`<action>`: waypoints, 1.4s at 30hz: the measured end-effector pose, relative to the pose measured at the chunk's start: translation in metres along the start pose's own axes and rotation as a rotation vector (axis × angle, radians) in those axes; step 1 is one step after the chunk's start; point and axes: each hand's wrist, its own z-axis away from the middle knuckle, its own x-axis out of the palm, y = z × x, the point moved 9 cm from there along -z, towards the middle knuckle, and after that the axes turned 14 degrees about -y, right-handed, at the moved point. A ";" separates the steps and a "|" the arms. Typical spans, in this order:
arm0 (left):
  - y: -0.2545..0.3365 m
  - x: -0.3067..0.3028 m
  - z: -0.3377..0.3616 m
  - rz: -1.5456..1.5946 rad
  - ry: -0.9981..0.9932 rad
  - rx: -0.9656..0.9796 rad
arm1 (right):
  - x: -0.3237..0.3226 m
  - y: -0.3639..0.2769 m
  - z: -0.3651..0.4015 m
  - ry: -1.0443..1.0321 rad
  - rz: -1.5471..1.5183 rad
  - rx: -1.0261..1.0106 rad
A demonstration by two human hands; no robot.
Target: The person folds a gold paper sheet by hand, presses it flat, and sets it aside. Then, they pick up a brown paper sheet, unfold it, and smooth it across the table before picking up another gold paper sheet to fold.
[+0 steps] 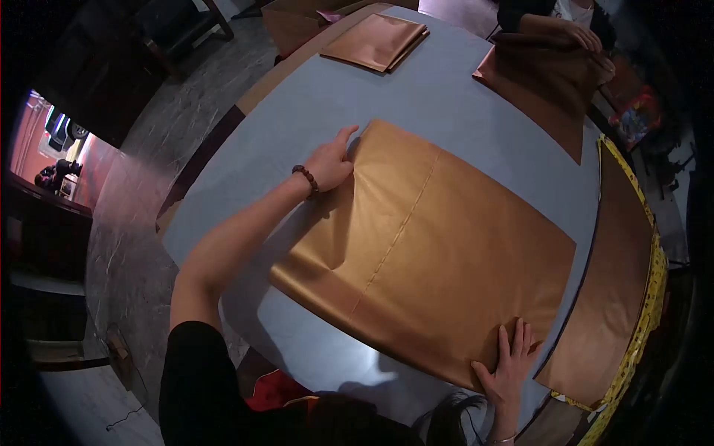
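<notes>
A large golden-brown sheet (461, 253) with a stitched line across its left part lies on the pale grey-blue table cover (275, 119). At its upper left edge is my left hand (329, 163), a beaded bracelet on the wrist, with the index finger stretched out and the sheet's edge under or between the other fingers. The sheet is creased and slightly raised there. My right hand (509, 364) lies flat with spread fingers on the lower right corner.
Folded copper-coloured pieces (375, 41) lie at the table's far end. Across the table, a co-worker's hands (584, 44) hold a brown sheet (543, 82). Another brown sheet (610, 297) with yellow edging runs along the right side. A dark chair (182, 30) stands upper left.
</notes>
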 end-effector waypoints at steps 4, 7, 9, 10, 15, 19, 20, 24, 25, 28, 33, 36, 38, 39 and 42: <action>-0.001 0.001 -0.003 -0.072 -0.028 -0.019 | -0.009 -0.005 0.001 0.084 0.038 -0.030; -0.004 0.002 -0.006 -0.034 -0.019 0.026 | -0.008 -0.007 -0.002 0.075 0.103 -0.053; -0.007 0.002 -0.008 -0.062 -0.002 0.038 | -0.002 -0.005 -0.006 0.066 0.038 -0.080; -0.008 0.001 -0.010 -0.036 -0.001 0.047 | 0.000 -0.004 -0.008 0.040 0.043 -0.091; -0.017 0.005 -0.004 0.052 -0.082 0.045 | 0.000 -0.003 -0.009 0.097 0.076 -0.101; -0.026 0.011 0.047 0.189 -0.110 0.014 | 0.000 -0.005 -0.009 0.131 0.065 -0.146; -0.029 0.015 0.068 0.251 -0.153 -0.023 | -0.001 -0.006 -0.009 0.138 0.083 -0.151; -0.046 0.032 0.144 0.501 -0.199 -0.119 | -0.003 -0.006 -0.009 0.135 0.088 -0.145; -0.051 0.036 0.161 0.616 -0.192 -0.156 | -0.002 -0.006 -0.009 0.129 0.091 -0.147; -0.064 0.042 0.193 0.439 -0.174 -0.109 | 0.002 -0.005 -0.009 0.147 0.099 -0.148; -0.059 0.044 0.209 0.503 -0.069 -0.062 | 0.001 -0.004 -0.009 0.146 0.103 -0.135; -0.057 0.044 0.210 0.395 -0.055 -0.081 | 0.004 -0.001 -0.011 0.120 0.104 -0.105; -0.055 0.043 0.213 0.235 0.013 -0.075 | 0.002 -0.002 -0.010 0.115 0.082 -0.100; -0.055 0.045 0.213 0.235 0.015 -0.066 | 0.001 -0.002 -0.009 0.112 0.055 -0.099; -0.044 0.045 0.214 -0.119 0.048 -0.120 | 0.000 -0.003 -0.009 0.106 0.050 -0.083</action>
